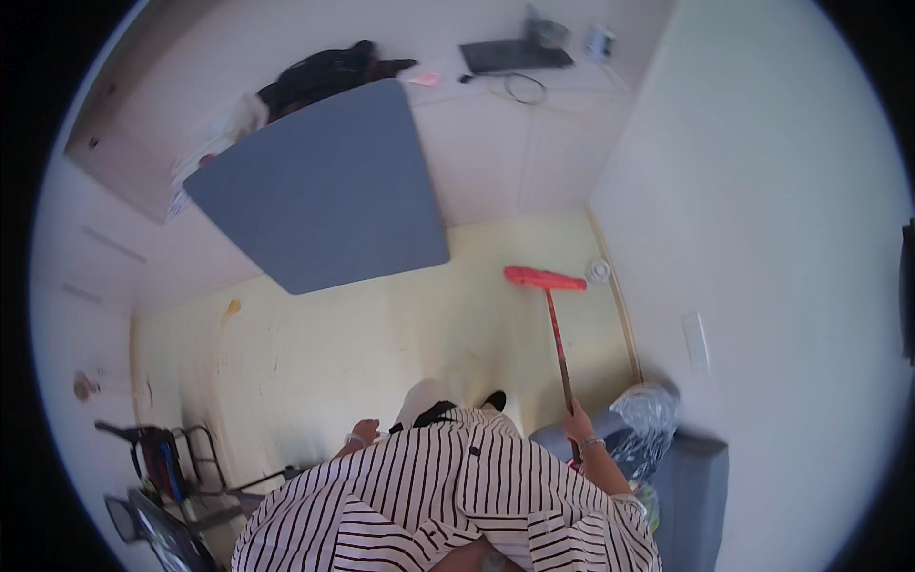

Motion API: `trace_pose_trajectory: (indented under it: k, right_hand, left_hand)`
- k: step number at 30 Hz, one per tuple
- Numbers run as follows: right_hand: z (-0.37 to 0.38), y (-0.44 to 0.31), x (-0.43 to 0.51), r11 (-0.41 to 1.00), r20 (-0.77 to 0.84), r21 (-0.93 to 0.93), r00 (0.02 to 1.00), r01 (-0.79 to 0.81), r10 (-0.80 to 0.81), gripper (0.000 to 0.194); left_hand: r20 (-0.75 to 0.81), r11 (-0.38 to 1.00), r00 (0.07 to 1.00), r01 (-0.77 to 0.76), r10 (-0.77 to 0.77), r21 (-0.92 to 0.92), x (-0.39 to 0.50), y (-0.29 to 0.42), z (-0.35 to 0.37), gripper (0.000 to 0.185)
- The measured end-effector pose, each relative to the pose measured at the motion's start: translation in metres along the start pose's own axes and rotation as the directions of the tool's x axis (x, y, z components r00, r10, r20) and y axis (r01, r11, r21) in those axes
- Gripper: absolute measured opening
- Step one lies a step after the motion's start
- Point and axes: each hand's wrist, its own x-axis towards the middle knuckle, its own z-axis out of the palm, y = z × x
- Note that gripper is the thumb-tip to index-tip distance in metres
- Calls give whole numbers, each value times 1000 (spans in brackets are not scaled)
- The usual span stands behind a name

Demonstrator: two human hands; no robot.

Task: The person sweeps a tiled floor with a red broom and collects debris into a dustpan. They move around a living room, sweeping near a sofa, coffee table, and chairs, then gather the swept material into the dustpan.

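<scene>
My right hand (578,423) is closed around the handle of a red-headed broom (545,277), which reaches forward over the pale floor. The broom's head lies on the floor close to a small round white object (597,271) by the right wall. At my left side, my left hand (367,430) hangs by the striped shirt (422,472), its fingers curled; whether it holds anything is not clear. One dark shoe (495,400) shows below the shirt.
A grey board or tabletop (329,186) stands ahead. Behind it a ledge bears dark cloth (322,75) and a black device (516,56). A grey sofa (693,493) with plastic bags (647,415) is at right; black-framed objects (161,461) stand at lower left.
</scene>
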Motion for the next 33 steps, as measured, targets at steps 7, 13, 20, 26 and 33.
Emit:
trace_pose_trajectory:
  k: [7, 13, 20, 26, 33]
  right_hand:
    - [64, 17, 39, 990, -310, -126, 946, 62, -99, 46]
    - [100, -2, 13, 995, -297, -72, 954, -62, 38, 51]
    - [263, 93, -117, 844, -351, 479, 828, -243, 438, 50]
    - [363, 145, -188, 653, -366, 742, 722, -155, 587, 44]
    - [363, 136, -114, 188, -106, 981, 656, -56, 748, 43]
  left_hand:
    - [410, 772, 886, -412, 216, 484, 192, 36, -64, 27]
    - [492, 632, 815, -560, 306, 536, 287, 99, -146, 22]
    - [483, 984, 873, 134, -63, -114, 247, 183, -172, 28]
    - [370, 925, 900, 321, -231, -203, 216, 219, -136, 23]
    - [513, 941, 833, 314, -209, -126, 271, 182, -118, 20]
